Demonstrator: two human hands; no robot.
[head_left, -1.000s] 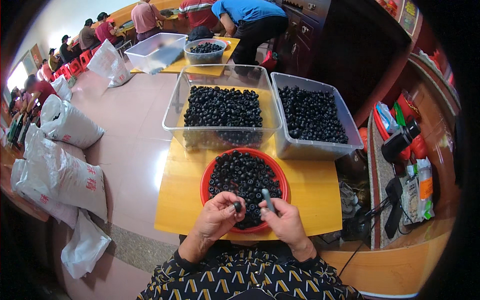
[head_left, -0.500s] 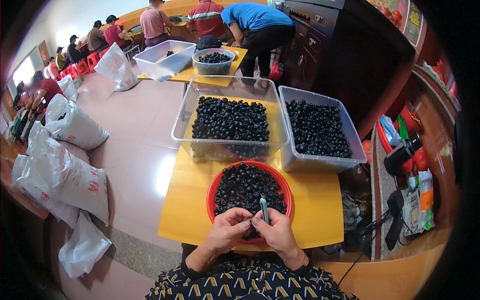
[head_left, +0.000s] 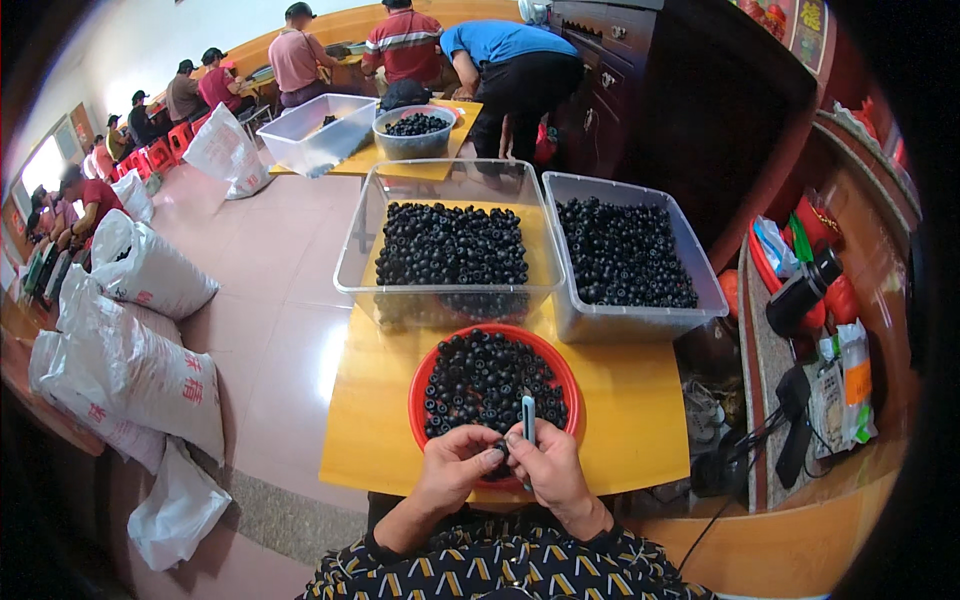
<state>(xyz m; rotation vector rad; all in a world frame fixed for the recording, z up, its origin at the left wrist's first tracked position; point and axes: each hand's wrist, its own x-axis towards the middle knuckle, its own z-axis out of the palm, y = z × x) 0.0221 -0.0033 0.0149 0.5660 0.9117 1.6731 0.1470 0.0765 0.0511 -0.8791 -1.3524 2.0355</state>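
Note:
My two hands meet over the near side of a shallow red bowl [head_left: 573,385], which is full of small black ring-shaped parts [head_left: 485,375]. Between the fingertips of my left hand [head_left: 452,467] is one small black part [head_left: 501,453], mostly covered by the fingers. A slim grey utility knife [head_left: 528,414] stands nearly upright in my right hand [head_left: 553,472], its upper end pointing away from me. The right fingertips press close to the part in the left hand. Whether the blade touches it is hidden.
Behind the bowl on the yellow table [head_left: 630,420] stand a clear bin [head_left: 350,285] and a second bin [head_left: 635,325], both holding many black parts. White sacks [head_left: 165,385] lie on the floor at left. Cables and a black bottle [head_left: 803,292] are at right. A person in blue [head_left: 515,45] bends over beyond.
The view has shifted slightly. My hands stay together over the bowl's near edge, the knife still in the right. The black part between the fingertips shows more plainly now.

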